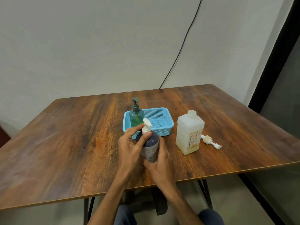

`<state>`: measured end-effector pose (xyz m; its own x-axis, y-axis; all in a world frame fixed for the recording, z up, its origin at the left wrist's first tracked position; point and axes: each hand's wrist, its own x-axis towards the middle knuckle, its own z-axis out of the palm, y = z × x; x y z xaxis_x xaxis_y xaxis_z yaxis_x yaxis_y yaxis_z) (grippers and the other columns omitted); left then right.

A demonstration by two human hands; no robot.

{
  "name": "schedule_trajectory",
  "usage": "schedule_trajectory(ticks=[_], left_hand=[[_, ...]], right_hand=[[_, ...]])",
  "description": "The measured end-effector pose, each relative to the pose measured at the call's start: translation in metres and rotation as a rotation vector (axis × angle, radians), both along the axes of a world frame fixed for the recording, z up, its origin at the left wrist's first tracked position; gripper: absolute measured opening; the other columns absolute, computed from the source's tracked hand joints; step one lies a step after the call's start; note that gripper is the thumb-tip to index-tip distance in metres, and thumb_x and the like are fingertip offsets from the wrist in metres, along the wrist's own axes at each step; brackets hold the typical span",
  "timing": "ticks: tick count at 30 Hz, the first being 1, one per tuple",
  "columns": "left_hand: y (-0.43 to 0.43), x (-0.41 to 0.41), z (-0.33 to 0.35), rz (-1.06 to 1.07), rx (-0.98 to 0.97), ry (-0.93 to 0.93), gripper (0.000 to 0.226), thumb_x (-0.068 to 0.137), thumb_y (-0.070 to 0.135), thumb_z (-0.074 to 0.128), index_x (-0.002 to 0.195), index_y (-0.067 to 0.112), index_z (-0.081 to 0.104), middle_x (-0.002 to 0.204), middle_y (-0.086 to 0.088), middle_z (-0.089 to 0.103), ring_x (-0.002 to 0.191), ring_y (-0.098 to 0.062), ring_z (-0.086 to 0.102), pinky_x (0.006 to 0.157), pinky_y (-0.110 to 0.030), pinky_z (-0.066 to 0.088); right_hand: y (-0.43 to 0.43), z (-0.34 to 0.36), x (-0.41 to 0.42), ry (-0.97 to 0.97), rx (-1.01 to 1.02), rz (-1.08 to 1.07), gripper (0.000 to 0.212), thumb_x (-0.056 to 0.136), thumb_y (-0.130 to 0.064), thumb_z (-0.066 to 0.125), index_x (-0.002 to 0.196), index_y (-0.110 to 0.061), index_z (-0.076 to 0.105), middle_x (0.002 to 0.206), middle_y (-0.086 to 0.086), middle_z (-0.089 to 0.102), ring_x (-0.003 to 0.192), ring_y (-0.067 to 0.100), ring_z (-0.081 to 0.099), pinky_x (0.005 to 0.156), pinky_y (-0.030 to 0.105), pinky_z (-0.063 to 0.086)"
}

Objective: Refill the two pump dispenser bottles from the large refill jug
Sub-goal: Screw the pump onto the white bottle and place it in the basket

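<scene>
A purple pump bottle [151, 144] with a white pump head [146, 125] is in front of the blue basket [159, 119], tilted slightly. My right hand [159, 161] grips its body from the right and below. My left hand [129, 145] pinches the white pump collar at the neck, thumb on the bottle's shoulder. A green-tinted pump bottle [136, 114] with a grey pump stands upright in the basket's left end. The large whitish refill jug [190, 133] stands capped to the right, apart from both hands.
A loose white pump [210, 141] lies on the wooden table [65, 135] just right of the jug. A black cable [178, 57] runs down the wall behind the table. A dark panel stands at the far right.
</scene>
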<state>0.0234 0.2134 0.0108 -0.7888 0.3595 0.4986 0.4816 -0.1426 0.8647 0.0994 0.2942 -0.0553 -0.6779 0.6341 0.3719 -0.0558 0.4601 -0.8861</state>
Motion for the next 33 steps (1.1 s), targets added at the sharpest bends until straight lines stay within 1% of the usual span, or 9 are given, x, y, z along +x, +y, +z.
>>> schedule_trajectory(ticks=[2,7,9,12,18,21,24,29,33], left_hand=[[0.000,0.005,-0.006,-0.010,-0.006,-0.013,0.042,0.087,0.030,0.080,0.128,0.027,0.068,0.126,0.009,0.070,0.120,-0.009,0.065,0.096,-0.025,0.056],[-0.005,0.017,-0.022,-0.067,-0.083,-0.085,0.091,0.072,0.036,0.092,0.149,0.037,0.043,0.144,0.017,0.055,0.129,-0.003,0.057,0.102,-0.029,0.054],[-0.007,0.018,-0.027,-0.056,-0.141,-0.092,0.098,0.067,0.032,0.096,0.149,0.032,0.042,0.141,0.013,0.058,0.126,-0.004,0.059,0.105,-0.035,0.053],[-0.008,0.017,-0.029,-0.004,-0.190,-0.073,0.089,0.063,0.038,0.097,0.138,0.025,0.051,0.130,0.011,0.065,0.117,-0.002,0.064,0.102,-0.041,0.055],[0.002,0.003,-0.020,-0.001,-0.139,-0.079,0.081,0.061,0.029,0.098,0.131,0.025,0.057,0.126,0.009,0.067,0.115,-0.007,0.066,0.099,-0.038,0.057],[0.015,-0.014,0.004,-0.004,-0.168,-0.024,0.077,0.056,0.041,0.095,0.122,0.034,0.056,0.122,0.012,0.065,0.112,-0.004,0.064,0.089,-0.022,0.057],[0.032,-0.029,0.033,-0.024,-0.188,0.024,0.076,0.054,0.052,0.090,0.119,0.035,0.056,0.115,0.021,0.062,0.102,0.010,0.062,0.077,-0.005,0.050],[0.070,-0.051,0.055,-0.054,-0.229,0.012,0.078,0.065,0.035,0.095,0.132,0.018,0.059,0.124,0.005,0.067,0.110,-0.011,0.064,0.089,-0.022,0.055],[0.091,-0.058,0.049,-0.106,-0.224,-0.049,0.074,0.069,0.025,0.093,0.132,0.022,0.054,0.122,0.006,0.064,0.106,-0.007,0.063,0.082,-0.020,0.055]], right_hand=[[0.000,0.003,0.002,-0.012,-0.012,0.009,0.086,0.077,-0.046,0.079,0.147,-0.047,0.030,0.141,-0.023,0.049,0.129,-0.001,0.048,0.102,0.035,0.052],[0.013,0.006,0.010,-0.090,-0.059,0.064,0.089,0.069,-0.044,0.082,0.144,-0.046,0.034,0.142,-0.022,0.050,0.131,-0.002,0.047,0.108,0.034,0.047],[0.022,0.005,0.015,-0.184,0.009,0.077,0.089,0.069,-0.045,0.084,0.141,-0.047,0.033,0.144,-0.023,0.047,0.130,-0.004,0.044,0.104,0.024,0.044],[0.036,0.003,0.022,-0.335,0.188,0.078,0.085,0.070,-0.051,0.083,0.137,-0.049,0.031,0.143,-0.019,0.042,0.125,-0.005,0.037,0.095,0.015,0.030],[0.046,-0.006,0.033,-0.446,0.387,0.077,0.074,0.079,-0.076,0.058,0.141,-0.042,0.035,0.147,-0.015,0.035,0.137,0.005,0.033,0.111,0.027,0.034],[0.046,-0.006,0.033,-0.462,0.382,0.084,0.074,0.079,-0.078,0.056,0.141,-0.043,0.037,0.148,-0.016,0.034,0.138,0.005,0.032,0.113,0.030,0.034],[0.046,-0.005,0.032,-0.470,0.359,0.073,0.076,0.078,-0.075,0.060,0.143,-0.042,0.038,0.149,-0.018,0.033,0.139,0.005,0.030,0.115,0.031,0.031],[0.047,-0.001,0.032,-0.508,0.289,0.080,0.079,0.077,-0.075,0.063,0.145,-0.045,0.036,0.151,-0.019,0.031,0.140,0.005,0.029,0.116,0.033,0.030],[0.047,0.001,0.033,-0.505,0.315,0.072,0.077,0.077,-0.075,0.061,0.143,-0.042,0.040,0.147,-0.019,0.034,0.136,0.004,0.030,0.115,0.029,0.028]])
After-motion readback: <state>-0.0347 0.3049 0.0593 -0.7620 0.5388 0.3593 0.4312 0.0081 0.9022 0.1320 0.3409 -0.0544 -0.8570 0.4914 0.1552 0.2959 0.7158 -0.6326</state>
